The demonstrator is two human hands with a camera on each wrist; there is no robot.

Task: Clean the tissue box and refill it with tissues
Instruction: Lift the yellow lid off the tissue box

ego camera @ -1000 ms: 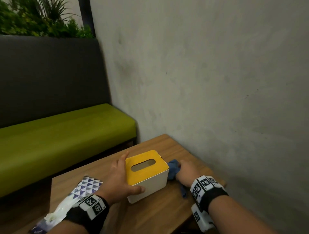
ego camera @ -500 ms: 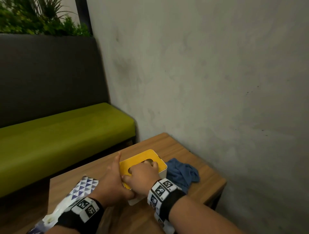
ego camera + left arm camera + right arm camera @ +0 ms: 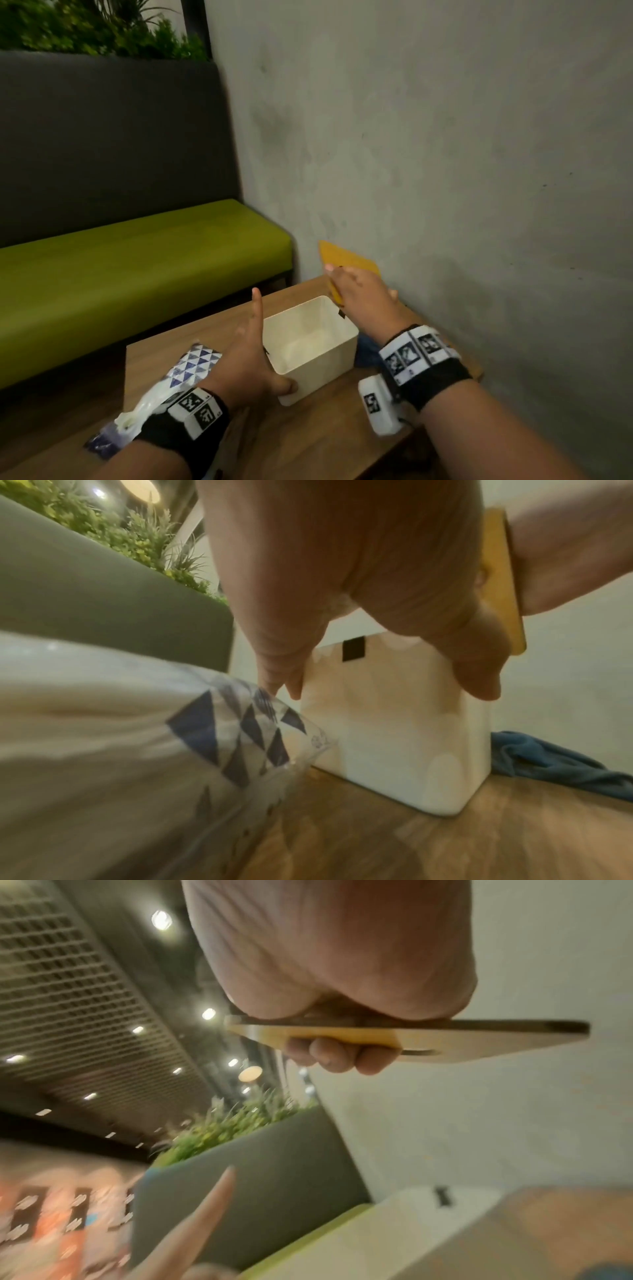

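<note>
The white tissue box [image 3: 308,346] [image 3: 394,723] stands open on the wooden table, and its inside looks bare. My left hand [image 3: 250,359] [image 3: 342,561] holds its near left corner between thumb and fingers, with one finger sticking up above the rim. My right hand [image 3: 359,294] [image 3: 325,947] grips the yellow lid [image 3: 346,263] [image 3: 479,1037] in the air above the box's far side, near the wall. A plastic tissue pack [image 3: 185,377] [image 3: 137,723] with blue triangles lies under my left wrist. The blue cloth [image 3: 548,761] lies right of the box, mostly hidden behind my right wrist in the head view.
The small table [image 3: 308,438] is pushed against a grey wall [image 3: 445,171] on the right. A green bench [image 3: 137,267] with a dark backrest runs behind it, with plants on top. The table's near and right edges are close to the box.
My right hand left the blue cloth, took hold of the yellow lid and lifted it off toward the wall. The box now stands open. My left hand stayed on the box.
</note>
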